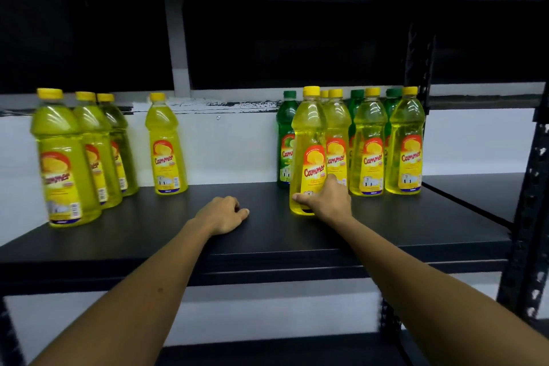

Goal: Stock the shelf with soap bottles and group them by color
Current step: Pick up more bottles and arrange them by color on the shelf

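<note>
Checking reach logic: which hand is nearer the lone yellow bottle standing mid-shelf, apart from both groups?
Left. The left hand rests on the shelf just in front and right of the lone yellow bottle; the right hand is farther right, gripping another yellow bottle.

On the dark shelf [267, 235], the right hand [326, 199] grips the lower body of an upright yellow soap bottle [309, 140] standing in front of a cluster of yellow bottles [371, 145] and green bottles [285, 134]. The left hand [222, 214] rests on the shelf board with fingers loosely curled, holding nothing. At the left stand three yellow bottles in a row [86, 154], blurred, and a lone yellow bottle [166, 148] near them.
</note>
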Action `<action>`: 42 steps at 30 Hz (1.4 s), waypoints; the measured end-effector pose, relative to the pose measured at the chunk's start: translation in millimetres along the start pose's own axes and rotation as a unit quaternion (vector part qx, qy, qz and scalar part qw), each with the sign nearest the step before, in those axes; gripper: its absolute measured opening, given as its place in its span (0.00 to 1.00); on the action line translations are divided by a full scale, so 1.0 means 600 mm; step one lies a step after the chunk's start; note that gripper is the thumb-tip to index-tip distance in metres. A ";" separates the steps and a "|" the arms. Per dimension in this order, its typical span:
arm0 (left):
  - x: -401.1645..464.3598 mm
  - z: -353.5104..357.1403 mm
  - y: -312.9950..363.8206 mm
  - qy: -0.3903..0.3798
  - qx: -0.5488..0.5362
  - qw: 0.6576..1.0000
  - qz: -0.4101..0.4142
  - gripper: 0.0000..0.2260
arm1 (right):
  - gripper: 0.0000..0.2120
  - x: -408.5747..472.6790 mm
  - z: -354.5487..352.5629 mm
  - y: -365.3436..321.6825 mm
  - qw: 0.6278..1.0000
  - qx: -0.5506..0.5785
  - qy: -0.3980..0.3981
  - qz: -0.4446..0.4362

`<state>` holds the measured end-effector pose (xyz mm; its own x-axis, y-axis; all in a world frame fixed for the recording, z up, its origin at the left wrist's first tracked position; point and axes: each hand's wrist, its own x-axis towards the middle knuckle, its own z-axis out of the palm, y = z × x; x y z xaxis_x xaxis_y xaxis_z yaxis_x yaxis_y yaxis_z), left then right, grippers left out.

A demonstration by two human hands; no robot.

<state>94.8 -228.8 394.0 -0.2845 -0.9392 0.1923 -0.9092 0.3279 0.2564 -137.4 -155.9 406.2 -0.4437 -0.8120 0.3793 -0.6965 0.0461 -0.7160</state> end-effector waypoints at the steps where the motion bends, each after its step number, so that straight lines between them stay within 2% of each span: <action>1: -0.002 -0.006 -0.013 0.000 0.002 1.000 -0.010 0.19 | 0.38 -0.003 0.013 -0.013 1.000 -0.001 -0.007 -0.004; 5: -0.006 -0.020 -0.058 0.007 0.003 0.999 -0.040 0.18 | 0.42 -0.017 0.062 -0.065 0.999 -0.007 -0.034 -0.022; 12: -0.010 -0.018 -0.097 0.045 -0.026 0.996 -0.068 0.16 | 0.42 -0.039 0.124 -0.138 0.995 -0.032 -0.074 -0.063; 20: -0.007 -0.013 -0.097 0.058 -0.032 0.994 -0.084 0.15 | 0.41 -0.049 0.147 -0.145 0.995 -0.027 -0.054 -0.078; 24: -0.007 -0.009 -0.096 0.059 -0.021 0.995 -0.083 0.16 | 0.40 -0.045 0.147 -0.134 0.994 -0.012 -0.069 -0.088; 29: -0.010 -0.008 -0.093 0.064 -0.008 0.995 -0.081 0.16 | 0.33 -0.028 0.119 -0.096 0.970 0.102 -0.169 -0.142; 31: -0.011 -0.007 -0.092 0.064 -0.007 0.995 -0.079 0.16 | 0.32 -0.023 0.102 -0.082 0.963 0.115 -0.194 -0.149; 33: -0.012 -0.008 -0.092 0.063 -0.005 0.995 -0.077 0.16 | 0.27 -0.013 0.094 -0.069 0.970 0.085 -0.167 -0.154; 37: -0.011 -0.008 -0.093 0.063 -0.002 0.995 -0.074 0.16 | 0.10 0.008 0.096 -0.053 0.983 0.001 -0.109 -0.148; 42: -0.009 -0.007 -0.095 0.062 0.001 0.995 -0.075 0.16 | 0.07 0.035 0.114 -0.051 0.977 -0.084 -0.112 -0.160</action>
<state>149.3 -241.8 382.3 -0.1055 -0.9575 0.2683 -0.9394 0.1845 0.2889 -86.9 -214.0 396.1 -0.0659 -0.9066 0.4167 -0.8701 -0.1522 -0.4688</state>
